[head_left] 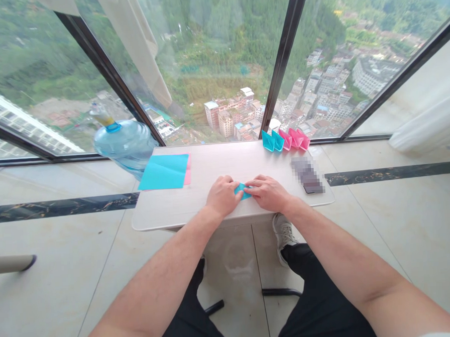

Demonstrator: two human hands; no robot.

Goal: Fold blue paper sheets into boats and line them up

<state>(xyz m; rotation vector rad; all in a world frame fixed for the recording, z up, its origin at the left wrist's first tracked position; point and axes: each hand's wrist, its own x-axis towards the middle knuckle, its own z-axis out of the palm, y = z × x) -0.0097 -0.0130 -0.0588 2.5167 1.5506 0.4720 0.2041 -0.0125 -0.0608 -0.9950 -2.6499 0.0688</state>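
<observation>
Blue paper (243, 190) at table (217, 161) front edge mostly hidden under left hand (223, 194) and right hand (268, 192); shape, grip unclear. Dark object (307, 174) at table right end pixelated. Pink sheet (188, 169), table left, mostly under blue sheet (164, 171).

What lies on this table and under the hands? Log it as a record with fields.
left hand: fingertips on blue paper, grip hidden
right hand: fingertips on the same paper
table: pale top
sheets: blue on pink, flat, far left
folded pieces: two blue, three pink, row at far edge
phone: flat, right of the hands
water bottle: beside the table's far left corner
</observation>
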